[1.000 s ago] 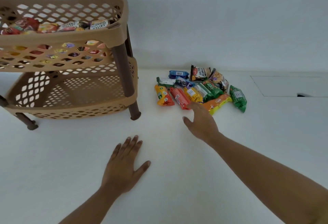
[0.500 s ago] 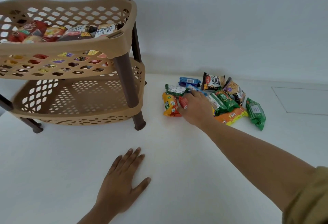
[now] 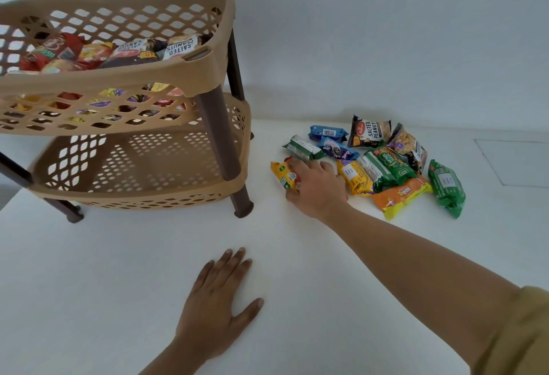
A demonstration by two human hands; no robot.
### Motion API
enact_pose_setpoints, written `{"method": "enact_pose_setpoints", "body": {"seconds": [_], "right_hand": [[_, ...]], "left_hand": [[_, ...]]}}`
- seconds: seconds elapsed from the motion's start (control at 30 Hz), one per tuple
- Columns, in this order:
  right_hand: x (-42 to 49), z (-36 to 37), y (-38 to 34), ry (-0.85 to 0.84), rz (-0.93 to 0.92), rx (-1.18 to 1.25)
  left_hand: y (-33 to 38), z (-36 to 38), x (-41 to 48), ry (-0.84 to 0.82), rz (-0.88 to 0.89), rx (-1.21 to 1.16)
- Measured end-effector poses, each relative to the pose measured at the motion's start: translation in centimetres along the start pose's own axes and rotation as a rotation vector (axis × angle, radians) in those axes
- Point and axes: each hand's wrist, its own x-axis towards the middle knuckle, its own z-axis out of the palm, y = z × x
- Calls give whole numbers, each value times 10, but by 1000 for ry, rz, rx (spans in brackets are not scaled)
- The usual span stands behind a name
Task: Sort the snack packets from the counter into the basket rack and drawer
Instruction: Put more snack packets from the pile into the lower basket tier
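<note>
Two hands in view. We log the left hand (image 3: pixel 217 300) flat on the counter (image 3: pixel 104 270) near its front edge, fingers straight and spread, holding nothing. A second ago the right hand (image 3: pixel 316 189) hovered short of the pile; half a second ago it touched down at the pile's left end; now its fingers curl over the red packet (image 3: pixel 289 160) there, which looks to us like a closing grasp. Only slivers of red show past the fingertips, so we cannot tell how firm the hold is. The fingers also touch the yellow-orange packet (image 3: pixel 280 175) lying just beside it.

Meaning for the task: we judge that a pick is under way, with the lift and the carry not yet begun.

The red packet lies at the left end of the pile, towards the counter's back edge, on the side facing the basket rack (image 3: pixel 196 76) and apart from its front right leg. It looks like a slim, glossy wrapper, probably light and slippery.

The rack's upper basket holds many packets. Its lower basket (image 3: pixel 142 196) shows none through the mesh. About ten more packets wait to the right, among them the orange Treat packet (image 3: pixel 401 196). No drawer is in view.
</note>
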Motion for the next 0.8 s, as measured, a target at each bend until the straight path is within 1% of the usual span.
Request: {"method": "enact_pose_setpoints", "body": {"seconds": [0.1,0.23,0.33,0.37,0.43,0.5,0.57,0.63,0.73,0.8], "right_hand": [[-6,-1,1,1,-11,-6],[-14,-1,3,16,-20,13],[-23,3,7,54,-71,40],[-27,5,9,64,-85,70],[-32,7,14,79,-107,166],[-37,6,20,114,-118,274],[-39,5,26,177,-109,316],[-40,4,33,211,-39,344],[-41,3,39,162,49,375],[-44,1,42,116,80,343]], "left_hand": [[25,-17,27,67,-67,-129],[82,-49,94,171,-29,-286],[103,-62,136,181,-100,-377],[103,-65,147,148,-113,-341],[100,-65,164,11,-120,-179],[95,-63,173,-76,-90,-53],[94,-59,176,-39,-64,-2],[96,-55,178,38,-71,5],[100,-53,179,75,-109,-34],[102,-56,180,60,-95,29]]}}
